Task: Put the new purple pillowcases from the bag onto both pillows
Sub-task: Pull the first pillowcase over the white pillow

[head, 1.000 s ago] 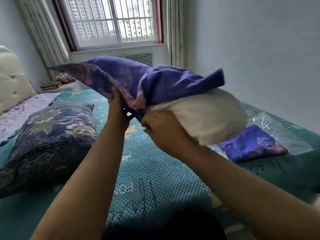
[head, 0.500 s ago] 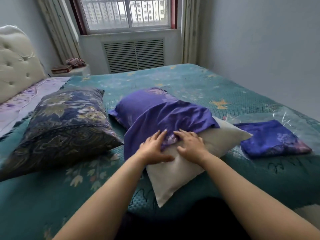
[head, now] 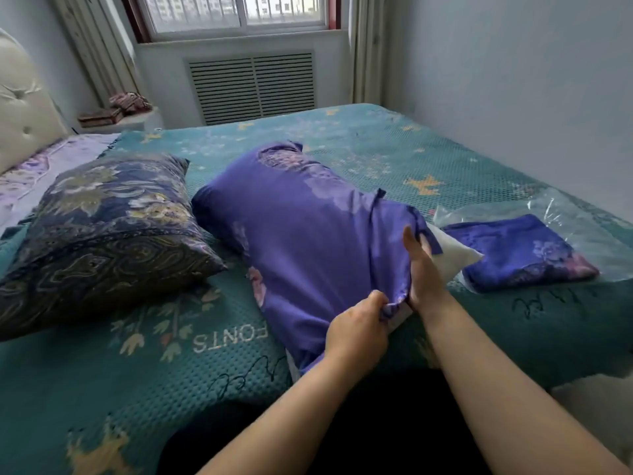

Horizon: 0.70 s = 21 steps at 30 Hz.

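- Head view: the left hand (head: 356, 329) is curled, pinching the near hem of the purple pillowcase (head: 308, 241) between thumb and fingers.
- Right hand (head: 423, 269) lies with fingers straight, pointing toward 12 o'clock, flat against the pillowcase's open edge and the white pillow (head: 452, 257) poking out there.
- Purple pillowcase covers most of that pillow, mid-bed (head: 102, 389).
- At 3 o'clock, a folded purple pillowcase (head: 520, 252) lies on the clear bag (head: 589, 228).
- At 9 o'clock lies a dark floral pillow (head: 102, 234).
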{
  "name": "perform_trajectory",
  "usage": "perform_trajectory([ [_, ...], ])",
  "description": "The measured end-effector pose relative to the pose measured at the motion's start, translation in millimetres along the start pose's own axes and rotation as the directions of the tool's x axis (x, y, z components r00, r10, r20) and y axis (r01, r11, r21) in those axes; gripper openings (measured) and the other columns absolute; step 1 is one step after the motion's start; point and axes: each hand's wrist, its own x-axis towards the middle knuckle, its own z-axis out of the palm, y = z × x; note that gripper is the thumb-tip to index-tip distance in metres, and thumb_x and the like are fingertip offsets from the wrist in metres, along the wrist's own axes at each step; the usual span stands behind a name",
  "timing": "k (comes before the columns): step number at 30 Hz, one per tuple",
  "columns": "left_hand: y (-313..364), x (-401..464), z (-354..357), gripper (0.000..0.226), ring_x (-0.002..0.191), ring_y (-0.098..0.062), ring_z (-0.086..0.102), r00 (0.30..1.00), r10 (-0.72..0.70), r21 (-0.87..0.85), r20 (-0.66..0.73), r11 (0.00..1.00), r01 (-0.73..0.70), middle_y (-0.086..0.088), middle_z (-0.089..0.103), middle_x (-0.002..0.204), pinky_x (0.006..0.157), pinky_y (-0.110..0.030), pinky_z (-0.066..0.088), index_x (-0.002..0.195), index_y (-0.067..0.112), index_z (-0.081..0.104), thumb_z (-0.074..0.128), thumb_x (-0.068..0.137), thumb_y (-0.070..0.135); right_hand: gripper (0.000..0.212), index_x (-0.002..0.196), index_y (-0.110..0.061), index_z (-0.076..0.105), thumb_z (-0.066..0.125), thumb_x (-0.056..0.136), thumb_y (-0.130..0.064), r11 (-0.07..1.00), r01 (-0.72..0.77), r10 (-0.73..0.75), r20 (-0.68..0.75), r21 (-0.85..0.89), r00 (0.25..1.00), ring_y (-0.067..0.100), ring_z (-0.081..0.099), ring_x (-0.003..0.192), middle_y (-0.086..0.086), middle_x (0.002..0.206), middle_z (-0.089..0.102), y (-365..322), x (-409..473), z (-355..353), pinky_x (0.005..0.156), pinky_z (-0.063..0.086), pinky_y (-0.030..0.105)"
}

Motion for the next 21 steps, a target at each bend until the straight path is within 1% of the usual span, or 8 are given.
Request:
perform_trajectory([
  [3,-4.1,-5.4,8.0,0.018,0.093,-0.031,0.06,0.995,0.096,0.025,-0.027,0.995,-0.095,0.001,0.062,0.105,0.065,-0.04,0.045,0.106,0.021,0.048,0.044,0.089,0.023,0.064,0.142,-0.012,0.036,0.063,0.084,-0.002,0.976,0.191,-0.2,-0.086,-0.11,0.976,0.012,0.052,0.114,-0.002,0.131,0.05,-29.0,10.2,-1.7,0.084,0.048,0.011],
  [6,-6.5,-5.2,11.4,0.033,0.087,-0.031,0.062,0.996,0.081,0.201,-0.037,0.977,-0.072,0.001,0.058,0.107,0.057,-0.038,0.04,0.121,0.023,0.04,0.04,0.089,0.013,0.047,0.117,-0.009,0.062,0.045,0.077,0.009,0.857,0.326,-0.485,-0.408,-0.399,0.774,0.013,0.055,0.1,0.004,0.112,0.062,-47.7,20.1,-26.2,0.085,0.035,0.004],
  [8,-12.1,-8.6,15.0,0.053,0.064,-0.023,0.064,0.98,0.124,0.351,-0.155,0.934,-0.062,0.002,0.062,0.089,0.039,-0.031,0.04,0.128,0.02,0.045,0.036,0.077,0.009,0.043,0.106,-0.002,0.066,0.038,0.076,0.013,0.907,0.245,-0.413,-0.604,-0.344,0.681,0.025,0.059,0.103,0.015,0.11,0.066,-37.3,25.9,-51.5,0.076,0.032,0.0],
  [11,-22.4,-15.8,29.0,0.059,0.065,-0.02,0.058,0.952,0.203,0.495,-0.228,0.867,-0.066,-0.001,0.057,0.085,0.038,-0.026,0.041,0.127,0.016,0.057,0.036,0.072,0.014,0.043,0.108,0.0,0.067,0.036,0.081,0.014,0.898,0.052,-0.294,-0.507,-0.437,0.81,0.035,0.058,0.108,0.023,0.114,0.064,5.6,25.9,-81.8,0.083,0.036,0.009],
  [13,-28.5,-20.0,34.0,0.055,0.091,-0.026,0.053,0.949,0.225,0.569,-0.221,0.82,-0.062,-0.005,0.05,0.112,0.065,-0.036,0.046,0.129,0.022,0.053,0.039,0.076,0.018,0.043,0.111,-0.005,0.066,0.037,0.084,0.011,0.83,-0.054,-0.23,-0.429,-0.556,0.874,0.036,0.057,0.11,0.021,0.117,0.063,22.3,24.4,-92.2,0.09,0.038,0.022],
  [16,-45.2,-16.4,29.1,0.059,0.129,-0.035,0.038,0.942,0.153,0.572,-0.299,0.819,0.049,-0.008,0.034,0.146,0.098,-0.053,0.036,0.134,0.03,0.04,0.05,0.076,0.024,0.049,0.124,-0.012,0.06,0.037,0.086,0.007,0.713,-0.053,-0.266,-0.339,-0.699,0.903,0.038,0.056,0.108,0.022,0.119,0.06,21.0,23.1,-92.2,0.093,0.042,0.034],
  [18,-55.4,-6.7,11.2,0.067,0.127,-0.039,0.043,0.945,0.072,0.553,-0.318,0.824,0.123,-0.012,0.038,0.146,0.092,-0.06,0.041,0.14,0.032,0.032,0.052,0.076,0.029,0.057,0.131,-0.017,0.055,0.041,0.082,0.007,0.66,-0.091,-0.197,-0.288,-0.746,0.937,0.037,0.055,0.11,0.021,0.121,0.059,17.5,19.4,-86.9,0.094,0.042,0.035],
  [21,-72.2,24.3,-36.1,0.061,0.103,-0.038,0.059,0.934,0.162,0.617,-0.317,0.783,0.074,-0.013,0.051,0.136,0.073,-0.048,0.051,0.143,0.035,0.028,0.035,0.084,0.022,0.055,0.126,-0.017,0.06,0.045,0.078,0.004,0.577,-0.097,-0.122,-0.203,-0.811,0.972,0.034,0.056,0.116,0.017,0.125,0.061,16.1,10.4,-71.3,0.097,0.042,0.034],
])
